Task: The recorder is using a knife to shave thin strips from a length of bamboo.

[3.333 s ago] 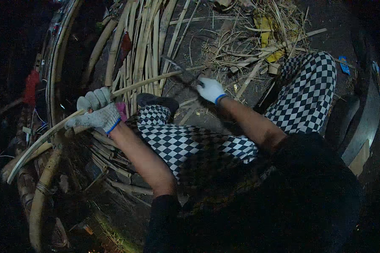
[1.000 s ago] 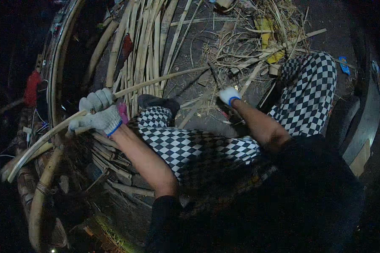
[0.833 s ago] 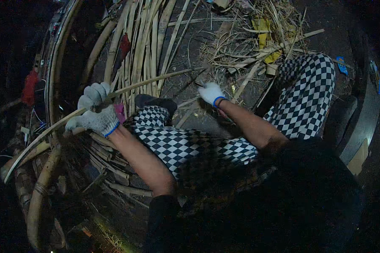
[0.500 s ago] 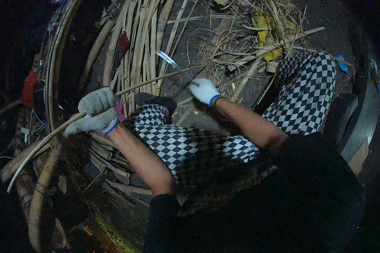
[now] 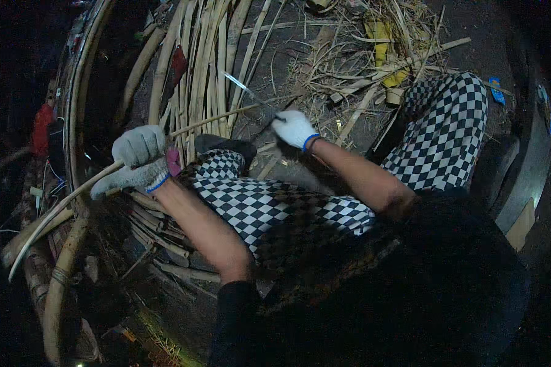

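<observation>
A long, thin bamboo strip [image 5: 213, 118] runs across the view, its near-left end curving downward. My left hand [image 5: 136, 160], in a grey-white knitted glove with a blue cuff, is closed around it. My right hand [image 5: 294, 129], gloved the same way, grips a knife [image 5: 243, 86] whose shiny blade points up and left. The handle is mostly hidden in the fist. The blade lies close to the strip's far part; whether they touch I cannot tell.
Split bamboo strips [image 5: 199, 79] lie in a bundle beyond my left hand. Shavings [image 5: 330, 67] and a yellow piece of material [image 5: 379, 49] are at the far right. Thick bamboo poles [image 5: 61, 275] stand at the left. My legs in checkered trousers [image 5: 441, 134] are folded beneath my arms.
Both hands have shifted slightly left, the bamboo strip and the knife moving with them. Both grips are unchanged.
</observation>
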Demonstrator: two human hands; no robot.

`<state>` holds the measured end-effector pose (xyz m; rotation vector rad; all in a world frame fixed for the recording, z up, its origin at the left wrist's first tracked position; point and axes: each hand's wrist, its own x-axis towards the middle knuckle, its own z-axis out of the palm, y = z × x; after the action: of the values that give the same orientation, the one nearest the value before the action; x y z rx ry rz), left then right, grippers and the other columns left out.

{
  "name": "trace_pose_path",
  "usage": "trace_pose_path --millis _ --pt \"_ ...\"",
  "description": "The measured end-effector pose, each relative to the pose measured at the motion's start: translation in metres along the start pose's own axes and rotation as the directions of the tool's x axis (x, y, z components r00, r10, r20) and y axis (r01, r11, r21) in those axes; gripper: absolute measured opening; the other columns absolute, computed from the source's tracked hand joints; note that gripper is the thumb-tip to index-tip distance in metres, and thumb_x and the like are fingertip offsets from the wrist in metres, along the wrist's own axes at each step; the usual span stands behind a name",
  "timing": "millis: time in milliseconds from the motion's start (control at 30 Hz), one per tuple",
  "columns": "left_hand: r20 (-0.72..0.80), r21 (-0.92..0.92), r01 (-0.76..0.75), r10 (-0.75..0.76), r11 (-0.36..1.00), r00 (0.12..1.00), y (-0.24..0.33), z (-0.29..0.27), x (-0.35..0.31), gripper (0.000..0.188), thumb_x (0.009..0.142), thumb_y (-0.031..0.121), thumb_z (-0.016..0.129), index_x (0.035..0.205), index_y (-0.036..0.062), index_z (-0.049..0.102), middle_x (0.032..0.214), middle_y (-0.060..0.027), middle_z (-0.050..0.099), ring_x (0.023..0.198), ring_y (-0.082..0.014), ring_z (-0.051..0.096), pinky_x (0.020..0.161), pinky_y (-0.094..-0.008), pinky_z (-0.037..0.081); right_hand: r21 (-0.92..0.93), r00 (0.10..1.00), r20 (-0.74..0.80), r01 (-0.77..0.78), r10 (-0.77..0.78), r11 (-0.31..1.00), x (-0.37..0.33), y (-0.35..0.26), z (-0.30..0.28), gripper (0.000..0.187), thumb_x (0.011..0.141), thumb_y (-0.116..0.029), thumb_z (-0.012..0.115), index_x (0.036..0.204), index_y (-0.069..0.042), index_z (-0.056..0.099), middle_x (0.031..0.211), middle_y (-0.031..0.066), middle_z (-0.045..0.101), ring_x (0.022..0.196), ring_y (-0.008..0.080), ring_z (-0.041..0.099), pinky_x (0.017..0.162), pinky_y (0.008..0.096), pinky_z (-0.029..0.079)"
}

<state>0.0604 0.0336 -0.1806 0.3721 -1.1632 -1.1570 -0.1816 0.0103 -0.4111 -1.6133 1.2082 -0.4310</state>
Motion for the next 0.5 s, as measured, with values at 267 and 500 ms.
trace_pose_path --millis 267,500 --pt "-0.273 0.07 -0.094 0.11 0.993 0.956 -0.007 0.005 0.003 0.073 0.068 0.084 0.042 0.047 0.0153 0.03 0.044 0.0015 0.026 0.039 -0.0128 0.02 0.044 -0.0298 0.017 -0.157 0.992 0.107 -0.047 0.064 0.986 0.007 -0.031 -0.017 0.043 0.08 -0.037 0.044 0.083 0.0 0.067 0.087 0.0259 0.063 0.086 0.0427 0.061 0.082 0.0469 0.048" --pt "-0.323 -0.007 -0.054 0.049 0.998 0.945 -0.011 -0.004 -0.004 0.076 0.061 0.091 0.04 0.048 0.0159 0.03 0.045 0.0023 0.021 0.04 -0.013 0.016 0.045 -0.032 0.014 -0.036 0.986 -0.004 0.165 -0.166 0.986 -0.009 -0.04 0.0 0.037 0.079 -0.034 0.051 0.089 -0.002 0.067 0.088 0.0245 0.063 0.084 0.0422 0.061 0.08 0.0485 0.048"
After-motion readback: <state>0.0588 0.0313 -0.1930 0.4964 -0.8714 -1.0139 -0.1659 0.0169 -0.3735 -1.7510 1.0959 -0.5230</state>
